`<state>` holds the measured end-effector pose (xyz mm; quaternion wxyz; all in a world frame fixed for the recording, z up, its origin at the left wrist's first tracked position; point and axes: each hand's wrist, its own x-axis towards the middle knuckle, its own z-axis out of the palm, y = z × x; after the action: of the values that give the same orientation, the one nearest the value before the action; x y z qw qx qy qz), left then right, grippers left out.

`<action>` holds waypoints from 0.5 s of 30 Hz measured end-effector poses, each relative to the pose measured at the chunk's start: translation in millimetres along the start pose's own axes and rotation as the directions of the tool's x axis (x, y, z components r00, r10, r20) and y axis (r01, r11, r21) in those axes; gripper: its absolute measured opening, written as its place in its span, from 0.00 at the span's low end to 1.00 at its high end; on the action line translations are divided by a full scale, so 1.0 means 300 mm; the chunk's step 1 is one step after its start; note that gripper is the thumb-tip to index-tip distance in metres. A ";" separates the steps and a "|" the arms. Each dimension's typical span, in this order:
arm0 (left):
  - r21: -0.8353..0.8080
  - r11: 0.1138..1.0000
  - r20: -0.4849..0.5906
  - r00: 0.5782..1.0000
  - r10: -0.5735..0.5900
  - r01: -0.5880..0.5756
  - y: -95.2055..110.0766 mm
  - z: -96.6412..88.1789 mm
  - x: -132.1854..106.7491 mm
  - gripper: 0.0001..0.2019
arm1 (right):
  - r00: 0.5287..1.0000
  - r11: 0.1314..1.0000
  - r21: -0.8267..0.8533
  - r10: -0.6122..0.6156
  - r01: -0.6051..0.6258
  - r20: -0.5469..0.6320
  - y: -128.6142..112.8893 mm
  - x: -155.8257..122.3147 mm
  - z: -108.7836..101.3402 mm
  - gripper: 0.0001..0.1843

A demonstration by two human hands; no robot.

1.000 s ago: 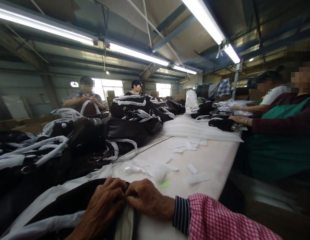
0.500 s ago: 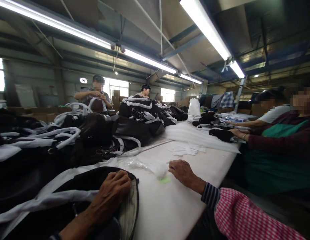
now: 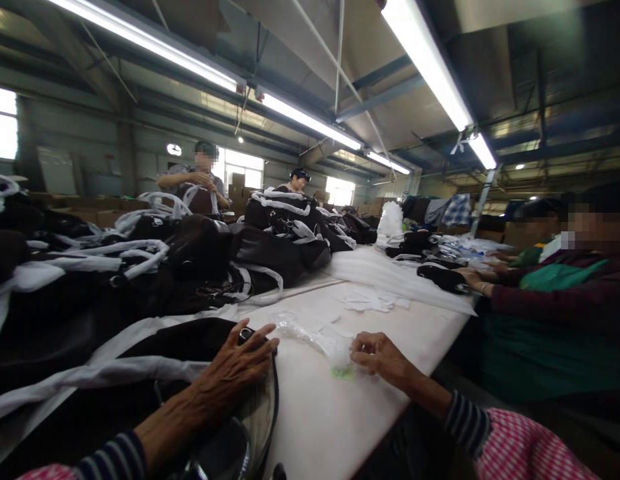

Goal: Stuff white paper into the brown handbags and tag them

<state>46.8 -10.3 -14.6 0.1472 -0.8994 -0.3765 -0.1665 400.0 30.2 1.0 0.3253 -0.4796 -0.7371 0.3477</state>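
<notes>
A black bag (image 3: 190, 333) lies at the near left of the table (image 3: 310, 427), under the person's left hand (image 3: 243, 363). That hand rests palm down near the bag's right edge, fingers spread and gripping nothing; a metal ring (image 3: 246, 333) shows between them. A handle in white wrapping (image 3: 125, 377) crosses the bag, and a pale strip (image 3: 263, 413) borders its curved right rim; what is inside cannot be told.

Right of that rim, a band of bare tabletop runs to the table's slanting right edge, which the right forearm crosses. The right hand (image 3: 375, 357) has its fingers curled at the near end of some clear plastic (image 3: 315, 337); whether they pinch it, I cannot tell. A green piece (image 3: 343, 373) lies just beside, partly under the plastic.

Farther on are white paper slips (image 3: 373, 299) and a white foam sheet (image 3: 395, 275) reaching the right edge. Heaped dark bags (image 3: 280, 248) close off the left side. Cardboard boxes (image 3: 110, 219) stand behind them, contents hidden.
</notes>
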 end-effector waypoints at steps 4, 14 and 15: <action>-0.020 0.999 0.062 0.997 0.035 -0.034 -0.019 0.018 0.008 0.14 | 0.995 0.950 0.298 0.092 -0.095 0.025 -0.057 0.075 0.133 0.09; -0.170 0.981 0.413 0.911 -0.018 0.097 -0.127 -0.045 0.191 0.07 | 0.978 0.957 0.270 -0.146 0.102 0.149 -0.156 0.162 0.274 0.04; -0.208 0.972 0.430 0.903 -0.008 0.108 -0.138 -0.035 0.209 0.08 | 0.976 0.960 0.262 -0.140 0.094 0.165 -0.165 0.156 0.268 0.04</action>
<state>56.1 52.8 26.4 -0.0471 -0.9131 -0.4048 -0.0123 295.3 42.9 4.7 0.3352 -0.3559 -0.7404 0.4612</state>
